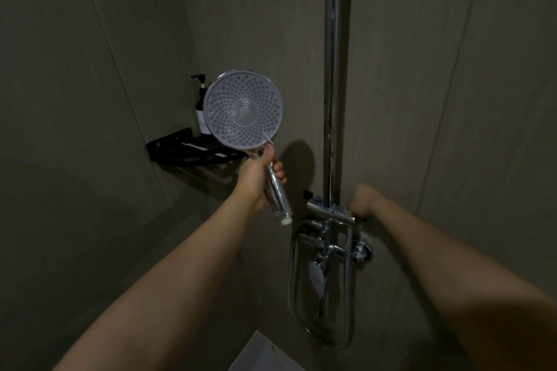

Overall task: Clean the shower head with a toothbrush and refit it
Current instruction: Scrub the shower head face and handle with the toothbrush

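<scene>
Gripping the chrome handle of the shower head point(243, 110), the left hand point(256, 178) holds it upright at the centre of the frame, its round nozzle face turned toward the camera; a thin pale stick, perhaps the toothbrush point(267, 138), lies across the lower edge of the face, too dim to tell for sure; the right hand point(363, 200) curls on a part of the tap fitting point(330, 214) right of centre, at the foot of the chrome pole point(336, 69); a black corner shelf point(184, 150) with a pump bottle point(201, 105) sits left of the head.

L hand point(256, 178) fingers curled gripping, R hand point(363, 200) fisted, arms extended
</scene>
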Available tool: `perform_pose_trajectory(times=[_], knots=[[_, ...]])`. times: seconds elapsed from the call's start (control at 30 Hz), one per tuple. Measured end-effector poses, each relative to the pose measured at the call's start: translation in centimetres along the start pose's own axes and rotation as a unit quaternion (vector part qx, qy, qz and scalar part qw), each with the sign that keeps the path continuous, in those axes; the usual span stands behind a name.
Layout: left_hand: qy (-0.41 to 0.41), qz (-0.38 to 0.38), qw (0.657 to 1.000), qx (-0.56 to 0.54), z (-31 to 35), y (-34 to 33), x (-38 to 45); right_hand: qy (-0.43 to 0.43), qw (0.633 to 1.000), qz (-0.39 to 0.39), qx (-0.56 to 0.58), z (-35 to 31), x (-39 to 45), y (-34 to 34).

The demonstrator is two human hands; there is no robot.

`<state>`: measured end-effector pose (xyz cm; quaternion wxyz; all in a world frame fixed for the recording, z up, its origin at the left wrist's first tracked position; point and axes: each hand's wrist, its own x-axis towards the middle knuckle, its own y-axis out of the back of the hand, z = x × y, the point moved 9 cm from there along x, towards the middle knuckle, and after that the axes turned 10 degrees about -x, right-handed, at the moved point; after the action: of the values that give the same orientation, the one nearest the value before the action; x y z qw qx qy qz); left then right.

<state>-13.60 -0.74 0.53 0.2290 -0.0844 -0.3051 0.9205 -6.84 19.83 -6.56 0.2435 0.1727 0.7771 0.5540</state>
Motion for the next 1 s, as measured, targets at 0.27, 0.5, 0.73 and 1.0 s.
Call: perform_pose_trajectory(times=[0.27,0.5,0.73,1.0], knots=[[0.003,0.003,1.0,-0.008,-0.3,0.1,0.4,0.001,0.997,0.029,-0.067,-0.5,-0.4,0.7],[0.018,0.002,1.0,-0.013,-1.4,-0.2,0.1,0.005,0.99,0.096,-0.101,-1.0,-1.4,0.4],[0.027,0.0,1.0,-0.014,-2.3,-0.1,-0.1,0.063,0.971,0.082,-0.215,-3.3,-2.8,-2.2],[0.0,0.016,1.0,-0.025,0.2,1.5,0.0,0.047,0.955,0.034,-0.291,-6.8,-2.7,-0.2]])
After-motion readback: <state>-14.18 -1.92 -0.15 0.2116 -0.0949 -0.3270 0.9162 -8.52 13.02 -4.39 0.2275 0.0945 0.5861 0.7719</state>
